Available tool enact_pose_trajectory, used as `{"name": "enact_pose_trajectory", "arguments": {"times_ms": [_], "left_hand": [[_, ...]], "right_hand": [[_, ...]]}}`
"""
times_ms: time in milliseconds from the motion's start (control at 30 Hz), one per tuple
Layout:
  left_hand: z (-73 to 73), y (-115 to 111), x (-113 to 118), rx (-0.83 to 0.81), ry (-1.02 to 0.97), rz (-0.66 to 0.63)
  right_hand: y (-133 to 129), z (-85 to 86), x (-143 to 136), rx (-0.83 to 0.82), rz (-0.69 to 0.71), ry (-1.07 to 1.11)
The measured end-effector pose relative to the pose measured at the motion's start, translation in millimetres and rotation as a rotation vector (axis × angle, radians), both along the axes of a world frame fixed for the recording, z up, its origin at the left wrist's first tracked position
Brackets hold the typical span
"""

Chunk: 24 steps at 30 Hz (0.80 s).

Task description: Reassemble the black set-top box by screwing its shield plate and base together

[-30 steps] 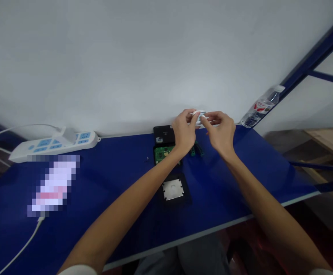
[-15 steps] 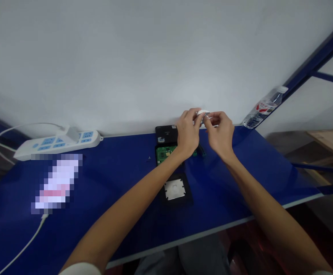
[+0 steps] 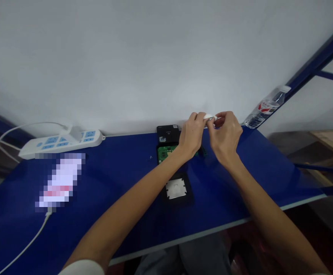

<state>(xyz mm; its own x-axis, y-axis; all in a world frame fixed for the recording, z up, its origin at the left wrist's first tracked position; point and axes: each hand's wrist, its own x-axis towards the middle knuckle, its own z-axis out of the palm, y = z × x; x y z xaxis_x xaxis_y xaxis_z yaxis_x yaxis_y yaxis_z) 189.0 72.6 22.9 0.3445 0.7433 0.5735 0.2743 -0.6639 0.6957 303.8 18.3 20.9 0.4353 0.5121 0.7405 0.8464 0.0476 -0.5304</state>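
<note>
Left hand [image 3: 191, 133]: fingers pinched a small white object [image 3: 207, 116] above the desk [image 3: 120, 164], far side.
Right hand [image 3: 226, 134]: fingers pinched it too.
Circuit board [image 3: 163, 152]: lay nearer, left.

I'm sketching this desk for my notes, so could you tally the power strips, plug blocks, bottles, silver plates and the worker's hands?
Power strip: 1
Plug block: 1
Bottle: 1
Silver plate: 1
Hands: 2 (left hand, right hand)
Total: 6
The white item they hold is partly covered, so left uncounted.
</note>
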Motion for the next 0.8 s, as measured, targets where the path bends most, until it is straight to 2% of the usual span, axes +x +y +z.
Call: {"name": "enact_pose_trajectory", "arguments": {"times_ms": [100,233,400,567,667,800], "left_hand": [[1.3,-1,2,-0.014,-0.020,0.015],[5.6,-5,7,-0.035,-0.065,0.014],[9.1,-10,13,-0.055,-0.083,-0.018],[6.6,-12,15,-0.083,-0.109,-0.030],[4.9,-12,12,-0.092,-0.128,-0.039],[1.3,-10,3,-0.109,-0.149,-0.031]], "right_hand": [[-7,5.3,0,0.065,-0.028,-0.002],[-12,9.2,2,0.097,-0.036,0.145],[-13,1.7,12,0.085,-0.005,0.262],[-10,-4.0,15,0.073,0.035,0.321],[-17,0.2,14,0.115,0.111,0.429],[-48,15.6,22,0.229,0.338,0.595]]}}
